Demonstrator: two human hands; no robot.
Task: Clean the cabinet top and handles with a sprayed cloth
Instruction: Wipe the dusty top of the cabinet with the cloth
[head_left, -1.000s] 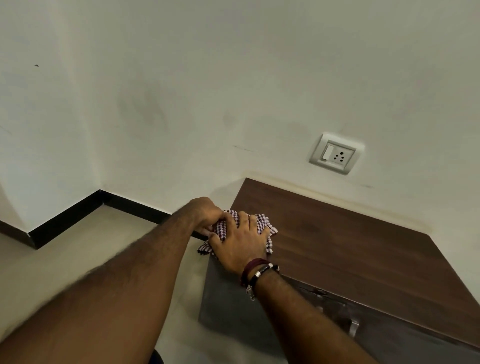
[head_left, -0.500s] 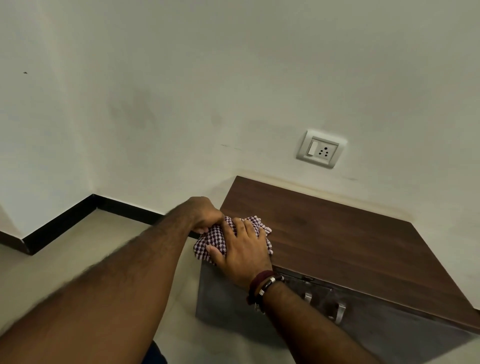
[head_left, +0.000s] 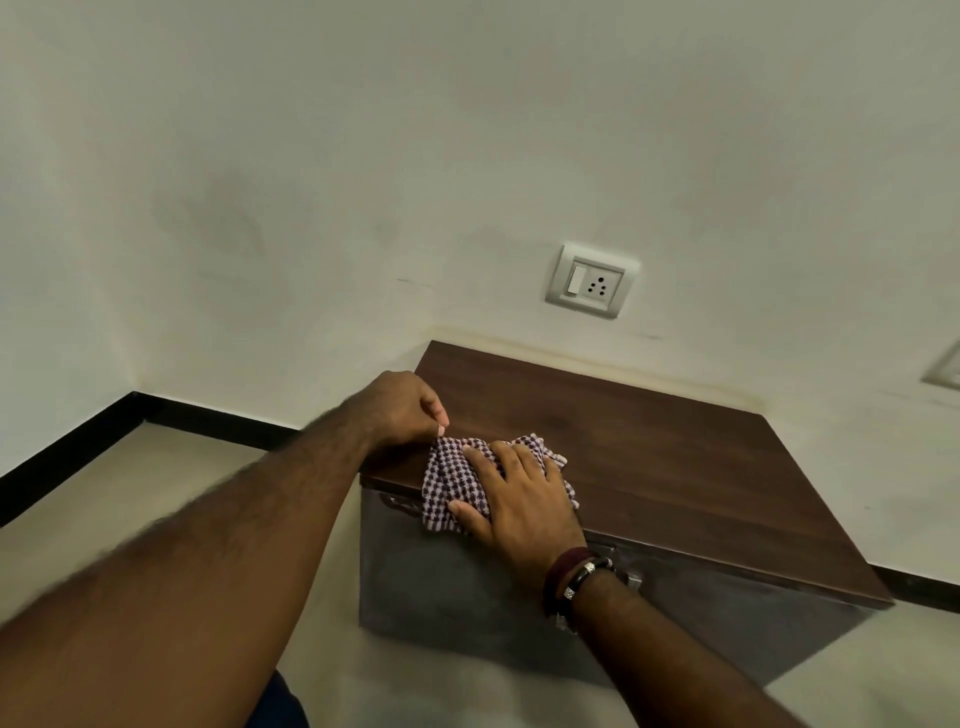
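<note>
A low cabinet stands against the wall, with a dark wooden top (head_left: 675, 457) and a grey front (head_left: 467, 597). A crumpled purple-and-white checked cloth (head_left: 452, 473) lies on the top's front left corner and hangs a little over the front edge. My right hand (head_left: 519, 499) presses flat on the cloth with fingers spread. My left hand (head_left: 405, 410) pinches the cloth's far left corner between thumb and fingers. A metal handle (head_left: 631, 579) shows partly on the front, just past my right wrist.
A white wall socket (head_left: 592, 280) with a switch sits above the cabinet; a second plate (head_left: 945, 369) shows at the right edge. Black skirting (head_left: 156, 410) runs along the wall. Beige floor (head_left: 156, 493) lies left of and in front of the cabinet.
Both hands and the cloth have slid toward the front left edge of the top. The cloth now hangs over the front. The camera has shifted, showing more of the cabinet.
</note>
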